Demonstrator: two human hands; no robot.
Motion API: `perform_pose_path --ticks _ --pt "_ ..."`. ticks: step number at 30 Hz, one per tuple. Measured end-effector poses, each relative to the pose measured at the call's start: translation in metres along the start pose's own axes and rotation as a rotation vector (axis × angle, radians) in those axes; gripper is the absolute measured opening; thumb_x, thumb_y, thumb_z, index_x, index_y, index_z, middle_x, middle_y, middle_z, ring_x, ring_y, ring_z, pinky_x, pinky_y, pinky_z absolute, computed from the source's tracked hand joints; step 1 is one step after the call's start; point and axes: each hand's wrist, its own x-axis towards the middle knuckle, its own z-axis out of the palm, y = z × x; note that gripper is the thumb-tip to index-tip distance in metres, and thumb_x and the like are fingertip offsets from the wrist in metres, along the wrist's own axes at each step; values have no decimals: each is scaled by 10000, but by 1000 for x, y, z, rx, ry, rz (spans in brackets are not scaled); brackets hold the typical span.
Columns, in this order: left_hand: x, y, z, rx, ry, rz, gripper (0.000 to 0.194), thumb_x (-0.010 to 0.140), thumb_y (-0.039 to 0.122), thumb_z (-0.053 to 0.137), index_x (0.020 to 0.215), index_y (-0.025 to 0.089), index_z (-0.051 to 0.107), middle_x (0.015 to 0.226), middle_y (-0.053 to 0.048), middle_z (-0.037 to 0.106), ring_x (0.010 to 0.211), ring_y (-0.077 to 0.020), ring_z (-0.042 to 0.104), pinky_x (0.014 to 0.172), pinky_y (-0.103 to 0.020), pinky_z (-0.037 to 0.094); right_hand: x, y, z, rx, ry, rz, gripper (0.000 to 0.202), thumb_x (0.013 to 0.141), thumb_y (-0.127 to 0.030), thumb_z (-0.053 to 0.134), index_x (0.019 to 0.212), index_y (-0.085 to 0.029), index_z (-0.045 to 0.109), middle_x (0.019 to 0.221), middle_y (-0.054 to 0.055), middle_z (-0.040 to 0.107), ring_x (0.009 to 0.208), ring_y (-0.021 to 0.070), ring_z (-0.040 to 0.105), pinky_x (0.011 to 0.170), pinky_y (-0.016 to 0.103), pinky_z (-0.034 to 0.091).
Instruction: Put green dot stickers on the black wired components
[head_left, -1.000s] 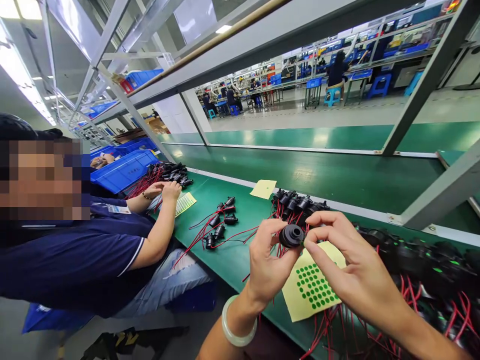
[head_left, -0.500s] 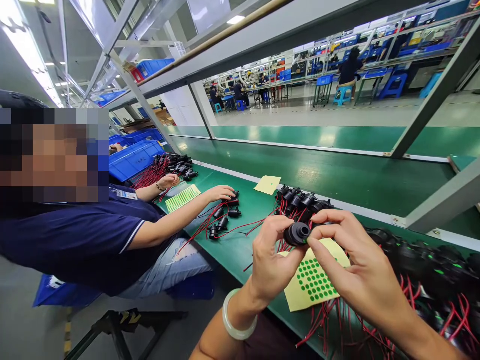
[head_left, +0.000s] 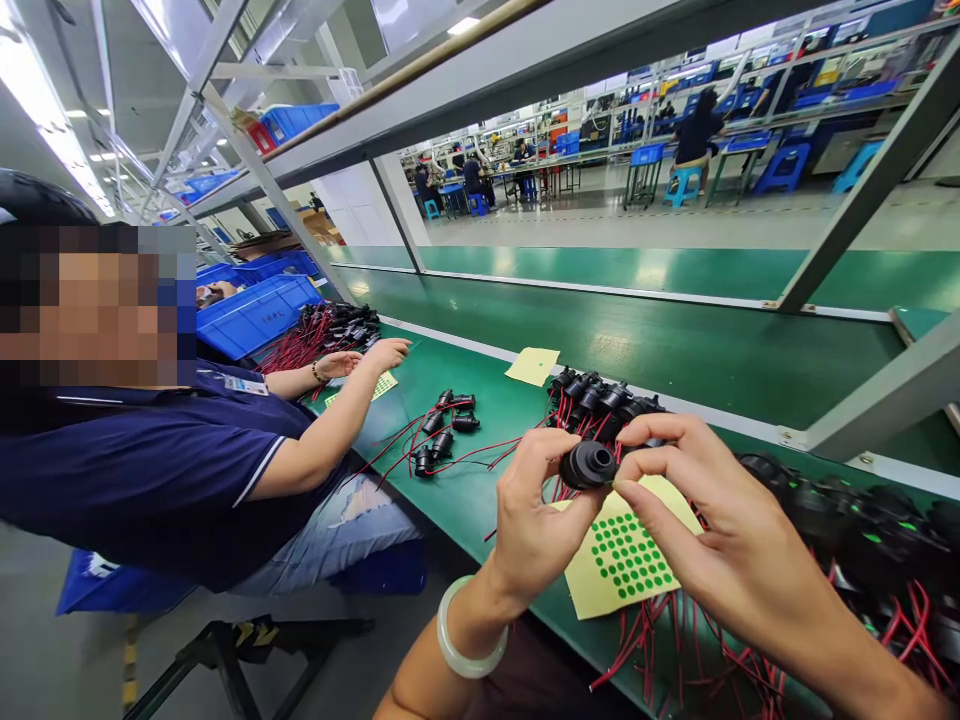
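Observation:
Between the fingers and thumb of my left hand [head_left: 536,510] is a small black pump [head_left: 589,465], a cylinder whose round stepped nozzle end faces me. My right hand [head_left: 697,500] is closed in a pinch at the pump's right edge, its fingertips touching or nearly touching the casing. A tiny green speck shows at those fingertips, apparently a dot sticker, partly hidden. Beneath both hands lies a pale yellow sheet [head_left: 585,585] with rows of green dot stickers [head_left: 634,560]. Behind my hands rests a pile of black pumps [head_left: 592,395] with red wires.
More pumps [head_left: 862,520], some marked green, lie at the right. A co-worker [head_left: 187,470] sits at the left, near loose pumps [head_left: 435,440], another pile [head_left: 337,325] and a blue bin [head_left: 259,315]. A yellow piece of paper [head_left: 532,366] lies near the bench's rail [head_left: 480,350].
The co-worker's nearer hand has left the loose pumps and moved back over the co-worker's sticker sheet. My hands keep nearly the same hold; the pump has turned slightly.

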Motion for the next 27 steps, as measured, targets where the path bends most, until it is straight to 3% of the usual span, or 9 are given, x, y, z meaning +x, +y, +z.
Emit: perform_pose_path --ticks 9,16,27 --pt "-1 1 -2 -2 -7 2 319 766 71 712 1032 207 601 986 -26 606 907 -152 601 754 -244 538 3 2 5 -94 40 -62 74 936 -134 529 915 -189 573 1039 72 559 997 159 557 865 279 438" --pt "-2 4 -2 -30 -26 10 322 760 64 715 1030 207 614 971 -25 617 889 -147 598 760 -245 543 1 5 4 11 49 -13 72 921 -147 569 909 -210 537 1010 52 567 961 161 579 798 285 479" --pt "-1 16 -9 -123 -75 -94 333 713 17 700 988 196 641 943 -22 633 867 -141 615 755 -225 555 -1 10 5 -97 96 -351 176 855 1 600 988 -114 602 1067 107 565 1065 214 530 908 365 478"
